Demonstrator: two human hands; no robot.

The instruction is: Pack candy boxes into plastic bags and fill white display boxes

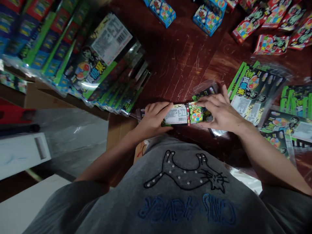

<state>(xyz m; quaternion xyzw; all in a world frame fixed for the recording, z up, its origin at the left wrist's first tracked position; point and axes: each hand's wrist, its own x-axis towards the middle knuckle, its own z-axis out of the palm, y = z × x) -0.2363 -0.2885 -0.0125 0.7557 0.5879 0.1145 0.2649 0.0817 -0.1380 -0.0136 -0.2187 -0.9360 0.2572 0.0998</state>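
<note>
At the table edge in front of my body, my left hand [156, 117] grips a dark candy pack with a white barcode label [179, 114], fingers over its left end. My right hand [219, 112] is curled around a small green candy box [195, 112] with colourful pictures, its fingers at the box's right side. The box sits end to end with the labelled pack, close against it. Beneath and behind my right hand lies a clear plastic sleeve [203, 86] over a dark printed card, partly hidden by the fingers.
Stacks of sleeved candy packs [95, 58] lean at the left over a cardboard box [41, 96]. Black-and-green packs [251, 86] lie at the right. Red boxes [271, 44] cluster at the back right, and blue boxes [162, 12] stand at the back of the dark red table [174, 61].
</note>
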